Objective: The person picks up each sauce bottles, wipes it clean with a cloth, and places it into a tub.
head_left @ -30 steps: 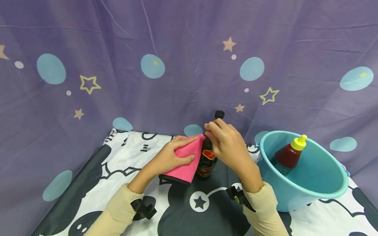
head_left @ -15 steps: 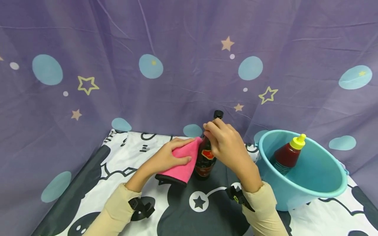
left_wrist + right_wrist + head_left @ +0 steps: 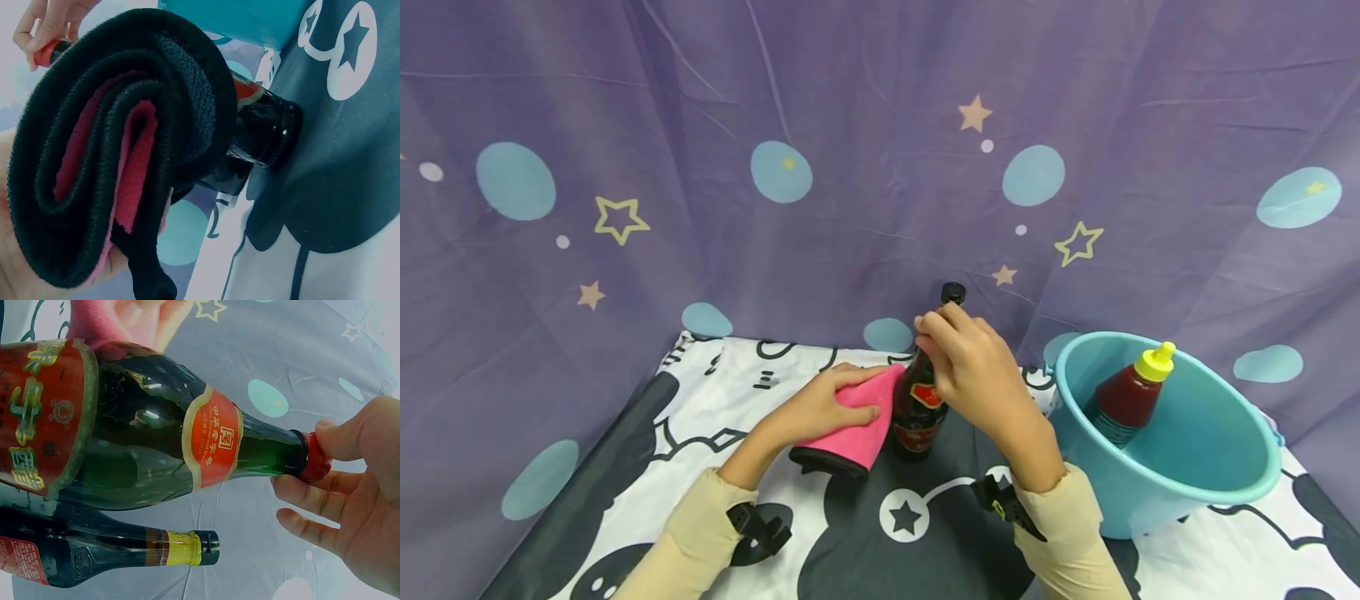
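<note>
My left hand (image 3: 816, 408) holds a folded pink cloth (image 3: 868, 437) with black edging against the left side of a green glass bottle (image 3: 916, 417). In the left wrist view, the rolled layers of the cloth hide part of that bottle. My right hand (image 3: 977, 371) pinches the bottle's red cap (image 3: 317, 456) between thumb and fingers, steadying it from above. Red and gold labels with Chinese characters cover the bottle's body and neck. Close behind stands a second dark bottle (image 3: 106, 547), with a black cap and a yellow neck band.
To the right, a light blue bucket (image 3: 1187, 487) holds a dark red squeeze bottle (image 3: 1127, 400) with a yellow nozzle cap. A patterned black-and-white cloth (image 3: 955, 550) covers the table. A purple curtain (image 3: 865, 108) hangs right behind it.
My left hand and the pink cloth have slid a little down and left along the bottle. The right hand keeps its hold on the cap, and the view has shifted slightly.
</note>
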Available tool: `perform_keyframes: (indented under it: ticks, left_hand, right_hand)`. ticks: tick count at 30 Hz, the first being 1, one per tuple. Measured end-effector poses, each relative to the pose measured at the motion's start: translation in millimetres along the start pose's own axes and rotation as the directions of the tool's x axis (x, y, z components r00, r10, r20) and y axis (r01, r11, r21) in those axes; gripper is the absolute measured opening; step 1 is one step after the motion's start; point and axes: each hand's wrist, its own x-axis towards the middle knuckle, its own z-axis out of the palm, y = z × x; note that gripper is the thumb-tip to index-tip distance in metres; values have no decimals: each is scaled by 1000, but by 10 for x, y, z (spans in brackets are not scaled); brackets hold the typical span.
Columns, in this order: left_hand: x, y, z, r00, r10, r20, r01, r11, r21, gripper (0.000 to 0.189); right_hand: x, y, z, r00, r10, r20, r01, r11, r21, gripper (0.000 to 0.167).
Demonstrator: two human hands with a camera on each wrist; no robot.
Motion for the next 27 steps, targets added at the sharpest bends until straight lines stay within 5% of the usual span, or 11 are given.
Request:
perform_keyframes:
  ticks: [12,27]
  left_hand:
    - [48,-178,140,995,-62,79,51,990,128,60]
    - [37,-214,186,992,-67,106,41,973,228,60]
  right_hand:
    - [11,5,-4,1000,-5,-6,5,1000,1,10]
    - [11,-2,-5,1000,16,9,-16,1000,0,10]
